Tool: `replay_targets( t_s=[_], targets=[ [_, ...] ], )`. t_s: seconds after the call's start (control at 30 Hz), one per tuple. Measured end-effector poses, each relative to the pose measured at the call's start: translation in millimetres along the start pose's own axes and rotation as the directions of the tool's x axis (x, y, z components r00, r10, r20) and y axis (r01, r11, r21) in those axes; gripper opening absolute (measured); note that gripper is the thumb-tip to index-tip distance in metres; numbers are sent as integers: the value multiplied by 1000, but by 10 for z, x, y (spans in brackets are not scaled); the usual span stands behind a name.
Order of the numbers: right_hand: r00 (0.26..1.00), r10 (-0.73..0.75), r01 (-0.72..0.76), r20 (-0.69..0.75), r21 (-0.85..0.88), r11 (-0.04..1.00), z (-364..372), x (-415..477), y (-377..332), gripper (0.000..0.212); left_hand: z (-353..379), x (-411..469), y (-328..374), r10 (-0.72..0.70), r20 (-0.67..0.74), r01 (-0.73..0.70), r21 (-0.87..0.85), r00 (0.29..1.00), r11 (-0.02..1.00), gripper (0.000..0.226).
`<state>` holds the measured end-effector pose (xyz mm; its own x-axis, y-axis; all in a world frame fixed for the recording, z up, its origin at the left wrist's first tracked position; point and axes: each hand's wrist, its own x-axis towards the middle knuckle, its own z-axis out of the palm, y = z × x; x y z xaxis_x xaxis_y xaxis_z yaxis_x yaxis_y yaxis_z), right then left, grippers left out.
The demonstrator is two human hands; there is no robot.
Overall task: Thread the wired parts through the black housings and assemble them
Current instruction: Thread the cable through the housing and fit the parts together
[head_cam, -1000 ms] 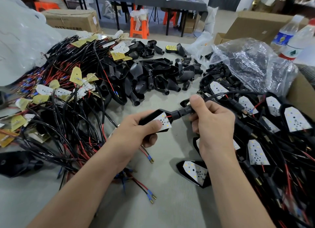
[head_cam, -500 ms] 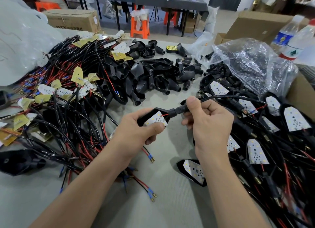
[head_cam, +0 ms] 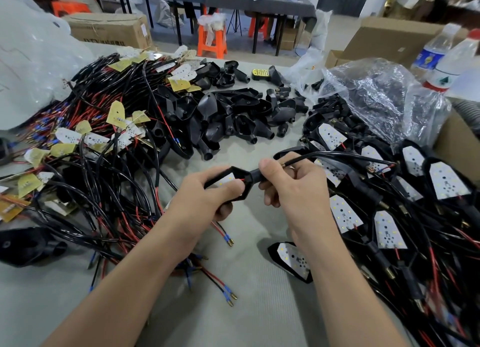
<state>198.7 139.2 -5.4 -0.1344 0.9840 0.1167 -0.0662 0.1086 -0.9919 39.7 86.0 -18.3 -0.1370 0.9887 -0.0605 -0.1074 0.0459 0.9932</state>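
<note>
- Left hand (head_cam: 197, 203) grips the black housing (head_cam: 254, 177) - fingers curled round its body, thumb pressing the white LED board (head_cam: 228, 179) into the cavity, likely to seat it.
- Right hand (head_cam: 293, 190), just right of the housing - thumb and forefinger pinch its neck where the black cable (head_cam: 337, 154) exits; probably steadying while slack is drawn through.
- Beyond the housing: empty housings (head_cam: 233, 113).
- Left of it: unthreaded wired boards (head_cam: 91, 139).
- Right of it: finished units (head_cam: 389, 190), apparently kept apart for sorting.
</note>
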Motion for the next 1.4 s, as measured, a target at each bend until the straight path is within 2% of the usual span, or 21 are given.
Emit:
replay_targets(
  t_s=[0.1,0.23,0.3,0.37,0.47,0.57,0.67,0.77,0.93,1.1,1.17,1.23,1.3,1.4],
  targets=[
    [998,-31,31,54,-5,1000,-48,20,-67,18,-14,47,24,-64,50,74,-229,997,971,42],
    [967,-49,66,251,-60,996,-151,-7,-218,5,-79,42,26,-32,153,77,-292,988,953,34],
    [964,-38,70,262,-112,991,-215,-41,-291,9,-54,24,19,6,162,39,-268,987,963,25],
    [985,-43,68,166,-149,986,-280,-42,-371,10,-52,30,25,20,76,-3,-219,997,976,21],
    [985,-90,76,-145,-97,992,-441,-3,-530,12,-133,62,45,8,-42,-16,-199,999,980,28],
    [902,-60,109,-427,90,990,-664,18,-682,7,-140,41,69,0,-37,-6,-179,999,984,26],
    [841,130,75,-524,351,933,-772,-30,-709,4,-84,19,55,-20,-36,15,-150,999,989,13],
    [841,263,-67,-473,391,918,-645,-192,-568,4,-64,25,51,-32,-47,26,-119,998,993,20],
    [885,314,-185,-344,359,915,-135,-434,-283,15,-94,14,69,40,-121,-49,-78,992,996,26],
    [937,336,-322,-98,138,937,237,-536,-166,15,-176,18,70,213,-290,-206,54,933,977,25],
    [948,317,-315,-19,66,947,375,-536,-158,16,-210,23,63,288,-390,-222,206,875,953,19],
    [956,292,-292,31,-8,956,516,-493,-163,17,-259,19,53,381,-461,-173,431,801,886,18],
    [963,267,-260,49,-108,959,654,-409,-129,19,-328,9,47,462,-469,-89,623,752,777,21],
    [980,197,-176,24,-356,918,795,-233,1,17,-433,39,14,470,-455,103,792,756,601,41]
  ],
)
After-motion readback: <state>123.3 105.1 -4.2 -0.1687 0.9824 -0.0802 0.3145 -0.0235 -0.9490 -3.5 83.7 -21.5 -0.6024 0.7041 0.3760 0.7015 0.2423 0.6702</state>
